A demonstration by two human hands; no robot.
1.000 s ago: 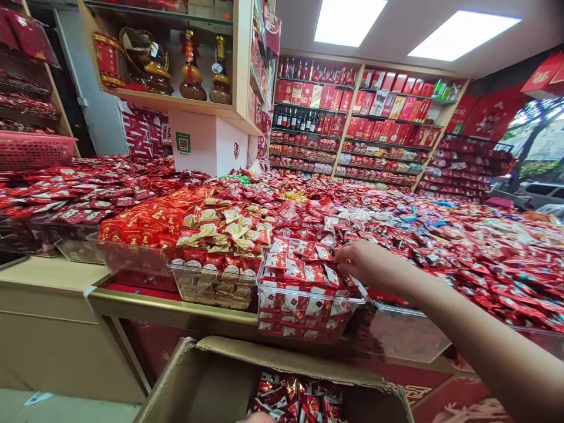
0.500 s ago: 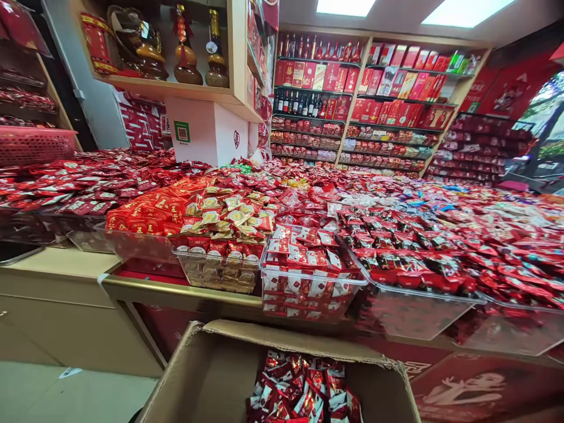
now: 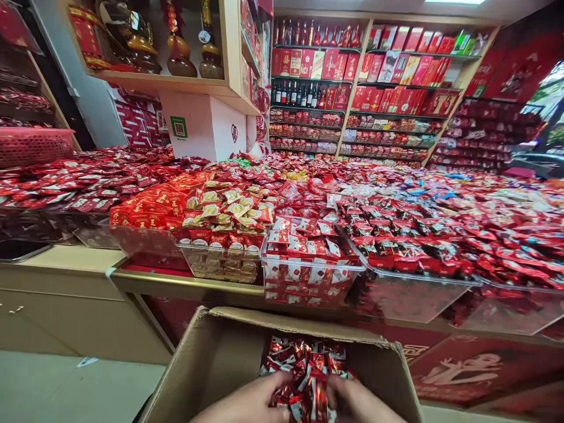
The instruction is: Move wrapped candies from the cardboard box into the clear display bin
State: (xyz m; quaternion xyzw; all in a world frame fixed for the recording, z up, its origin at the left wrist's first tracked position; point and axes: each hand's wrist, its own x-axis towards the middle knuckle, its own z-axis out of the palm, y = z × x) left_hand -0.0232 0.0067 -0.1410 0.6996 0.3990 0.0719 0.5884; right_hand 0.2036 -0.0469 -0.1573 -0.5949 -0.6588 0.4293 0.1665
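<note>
Both hands are lowered into an open cardboard box (image 3: 211, 370) at the bottom edge of the view. The left hand (image 3: 251, 402) and right hand (image 3: 352, 404) are drawn close together and closed around a bunch of wrapped candies (image 3: 308, 376), red-and-silver foil sachets heaped loosely in the box. The sachets are judged light, crinkly and slippery, pliant at the crimped ends, so a scooping grasp from both sides is suited better than a pinch. Beyond the box, a clear plastic bin (image 3: 308, 282) of similar red-and-white packets is set on the counter edge; its walls are rigid and glossy.
</note>
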